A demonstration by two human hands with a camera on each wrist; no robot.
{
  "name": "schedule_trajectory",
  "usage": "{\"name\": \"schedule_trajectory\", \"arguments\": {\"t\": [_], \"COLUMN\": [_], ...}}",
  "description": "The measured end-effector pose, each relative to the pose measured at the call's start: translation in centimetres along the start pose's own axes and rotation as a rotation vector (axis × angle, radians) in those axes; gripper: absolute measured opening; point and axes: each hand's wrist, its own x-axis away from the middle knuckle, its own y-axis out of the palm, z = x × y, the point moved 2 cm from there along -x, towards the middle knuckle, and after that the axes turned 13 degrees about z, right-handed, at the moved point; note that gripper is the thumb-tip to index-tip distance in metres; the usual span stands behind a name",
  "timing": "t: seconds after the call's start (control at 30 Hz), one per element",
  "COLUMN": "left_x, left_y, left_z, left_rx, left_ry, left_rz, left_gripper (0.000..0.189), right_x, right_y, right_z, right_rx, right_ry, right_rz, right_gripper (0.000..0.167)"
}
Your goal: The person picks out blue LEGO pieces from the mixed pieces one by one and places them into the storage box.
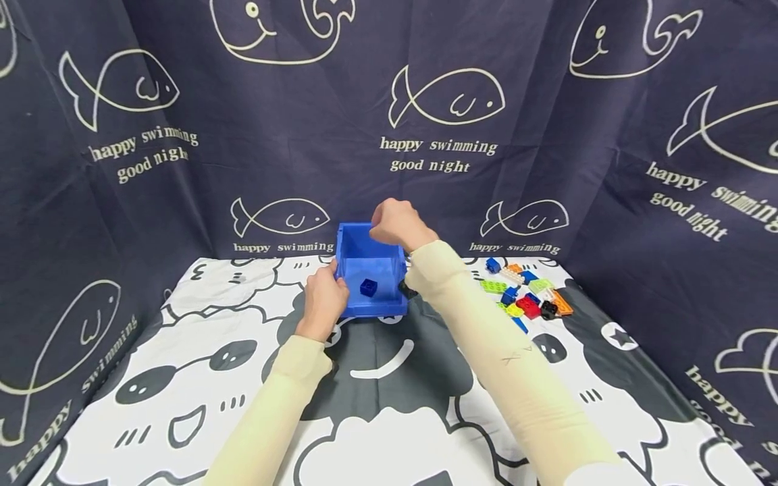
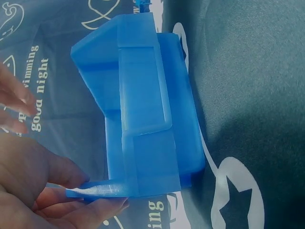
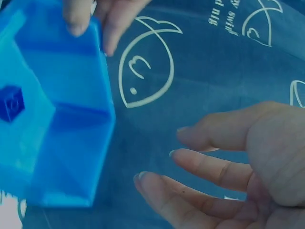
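A blue plastic bin stands on the patterned cloth, its inside facing me. On its floor lies one dark blue toy brick, also visible in the right wrist view as a small brick. My left hand grips the bin's left side; the left wrist view has thumb and fingers pinching the edge of the bin. Over the bin's back right is my right hand. In the right wrist view that hand has loosely bent, parted fingers with nothing between them, apart from the bin.
Several loose toy bricks in mixed colours lie in a pile to the right of the bin. A small black object shows beside the bin, partly behind the right sleeve. A dark curtain with fish drawings hangs close behind.
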Motion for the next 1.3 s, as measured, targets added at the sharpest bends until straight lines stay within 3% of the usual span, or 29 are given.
{"name": "schedule_trajectory", "arguments": {"t": [0.33, 0.67, 1.3], "left_x": [-0.1, -0.5, -0.3], "left_y": [-0.2, -0.1, -0.3], "left_z": [0.0, -0.3, -0.3], "left_rx": [-0.005, -0.011, -0.005], "left_ry": [0.003, -0.014, -0.021], "left_rz": [0.004, -0.027, -0.036], "left_gripper": [0.048, 0.048, 0.049], "right_x": [-0.4, -0.8, -0.6], "right_y": [-2.9, -4.0, -0.6], "right_z": [2.9, 6.2, 13.9], "right_rx": [0.037, 0.066, 0.085], "right_ry": [0.007, 0.043, 0.076], "right_rz": [0.066, 0.092, -0.013], "right_gripper": [0.029, 0.033, 0.037]}}
